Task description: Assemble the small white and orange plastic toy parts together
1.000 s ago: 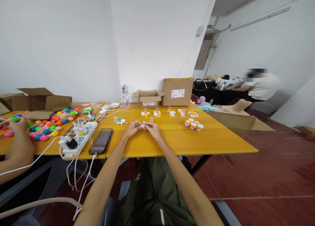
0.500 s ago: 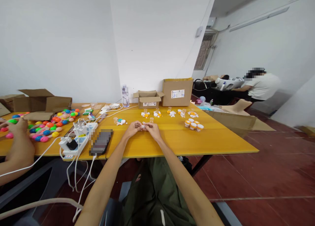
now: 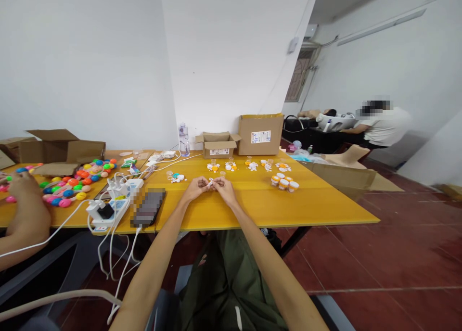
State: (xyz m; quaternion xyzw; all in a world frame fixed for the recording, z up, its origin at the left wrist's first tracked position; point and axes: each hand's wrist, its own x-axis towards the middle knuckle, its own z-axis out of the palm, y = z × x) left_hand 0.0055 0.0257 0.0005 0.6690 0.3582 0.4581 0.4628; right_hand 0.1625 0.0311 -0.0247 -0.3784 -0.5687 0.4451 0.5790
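Note:
My left hand (image 3: 195, 188) and my right hand (image 3: 224, 189) meet over the yellow table (image 3: 306, 203), fingertips pinching one small white toy piece (image 3: 210, 182) between them. Behind my hands lie several small white and orange toy parts (image 3: 231, 166) in a row. Three orange-lidded little cups (image 3: 284, 182) stand to the right. A white and teal piece (image 3: 176, 177) lies to the left of my hands.
A dark phone (image 3: 147, 207) and a white power strip (image 3: 108, 208) with cables sit left of me. A co-worker's hand (image 3: 21, 183) rests among coloured balls (image 3: 68, 184). Cardboard boxes (image 3: 260, 134) and a water bottle (image 3: 184, 139) stand at the wall. Another person sits far right.
My fingers have shifted slightly on the small piece and lifted it a little. The co-worker's hand at the left moved slightly left among the balls.

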